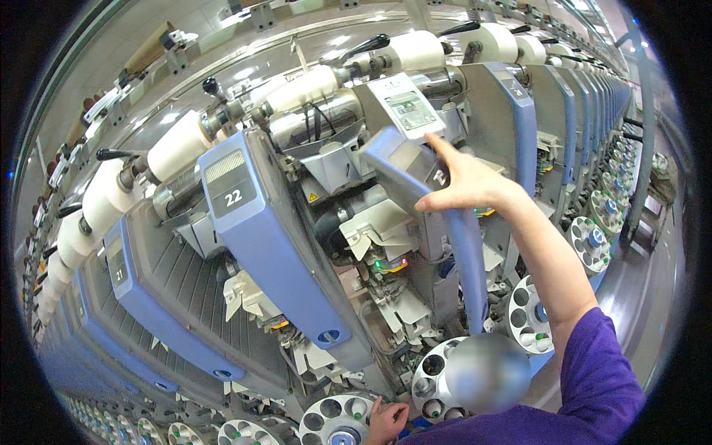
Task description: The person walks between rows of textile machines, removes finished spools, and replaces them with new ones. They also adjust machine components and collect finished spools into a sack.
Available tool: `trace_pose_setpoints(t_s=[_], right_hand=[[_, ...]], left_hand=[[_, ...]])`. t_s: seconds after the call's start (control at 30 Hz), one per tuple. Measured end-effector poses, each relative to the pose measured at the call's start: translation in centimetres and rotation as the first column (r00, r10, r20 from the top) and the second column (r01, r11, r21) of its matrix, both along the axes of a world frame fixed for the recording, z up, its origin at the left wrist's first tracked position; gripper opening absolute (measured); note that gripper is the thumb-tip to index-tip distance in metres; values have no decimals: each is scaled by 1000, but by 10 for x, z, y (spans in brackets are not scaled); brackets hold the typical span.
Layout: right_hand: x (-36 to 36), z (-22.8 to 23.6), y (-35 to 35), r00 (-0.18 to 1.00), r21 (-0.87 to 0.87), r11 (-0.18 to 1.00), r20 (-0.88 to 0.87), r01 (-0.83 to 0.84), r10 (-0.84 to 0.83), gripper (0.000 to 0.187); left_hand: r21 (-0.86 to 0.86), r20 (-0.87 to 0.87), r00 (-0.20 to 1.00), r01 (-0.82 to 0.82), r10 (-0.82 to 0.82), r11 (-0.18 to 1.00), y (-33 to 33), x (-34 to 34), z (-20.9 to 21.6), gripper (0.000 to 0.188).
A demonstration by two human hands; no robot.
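My right hand (478, 178) reaches up from the right, its thumb and index finger spread wide. The index fingertip meets the lower edge of a white control panel (411, 107) with a small screen. The thumb lies by the top of the blue-and-grey machine housing (397, 152) beneath that panel. Low in the middle, my left hand (388, 420) has its fingers curled; whatever they may hold is hidden. Beside it is a round white bobbin magazine (311, 404) with holes and a blue hub. A second magazine (426, 367) stands just right, partly covered by a blurred patch.
White yarn packages (178, 142) on black-handled cradles line the top of the winding machine. Blue-fronted housings (274, 259) project on the left, with more (519, 111) at the right. Between them sit metal guides (374, 230) and small lights. An aisle floor (630, 297) runs along the right.
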State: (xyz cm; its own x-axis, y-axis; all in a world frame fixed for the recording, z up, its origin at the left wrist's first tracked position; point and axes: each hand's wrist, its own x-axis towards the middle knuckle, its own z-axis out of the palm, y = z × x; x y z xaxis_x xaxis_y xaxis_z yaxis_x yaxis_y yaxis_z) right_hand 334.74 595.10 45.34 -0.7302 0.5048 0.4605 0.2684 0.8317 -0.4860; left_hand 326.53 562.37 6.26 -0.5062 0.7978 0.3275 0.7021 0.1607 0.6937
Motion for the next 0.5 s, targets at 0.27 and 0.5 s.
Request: trace_pose_setpoints(t_s=[0.27,0.5], right_hand=[[-4,-30,31,922,-513,768,-262,-384,285,110],[-22,-41,43,760,-604,463,-533,-649,371,109]], left_hand=[[-56,-18,1000,-8,7,998,0,-5,-23,17],[-87,-72,997,-32,26,996,2,-6,-28,17]])
